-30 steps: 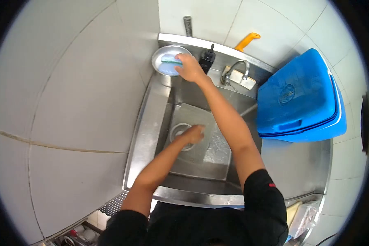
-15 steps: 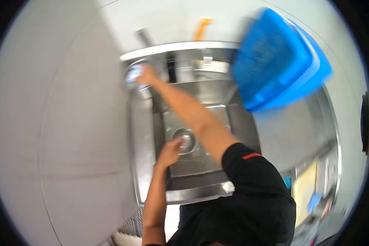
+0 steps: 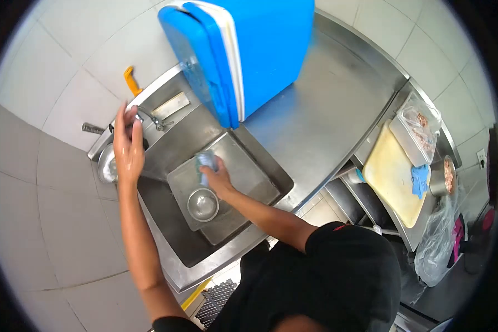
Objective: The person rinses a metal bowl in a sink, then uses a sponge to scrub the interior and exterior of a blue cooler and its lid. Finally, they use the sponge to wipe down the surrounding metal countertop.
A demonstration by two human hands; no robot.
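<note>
My left hand [image 3: 129, 152] is raised by the tap [image 3: 159, 123] at the back of the sink [image 3: 185, 243], wet, fingers stretched out and holding nothing. Behind its wrist a shiny metal bowl [image 3: 107, 164] stands on the sink ledge, partly covered by the hand. Down in the basin my right hand [image 3: 220, 180] grips a striped blue-white and green sponge [image 3: 206, 161]. Just below that hand sits a small round metal bowl [image 3: 203, 206], resting on a flat steel tray [image 3: 254, 177].
Tall blue bins [image 3: 271, 50] stand on the steel counter [image 3: 337, 94] right of the basin. Farther right are a cutting board [image 3: 393, 171], a blue glove [image 3: 419, 181], a container of food [image 3: 418, 130] and a metal pot [image 3: 444, 176]. An orange handle [image 3: 131, 80] is at the wall.
My right hand has come from the ledge bowl down into the basin with the sponge. My left hand has left the small bowl and risen toward the tap. The view has turned right.
</note>
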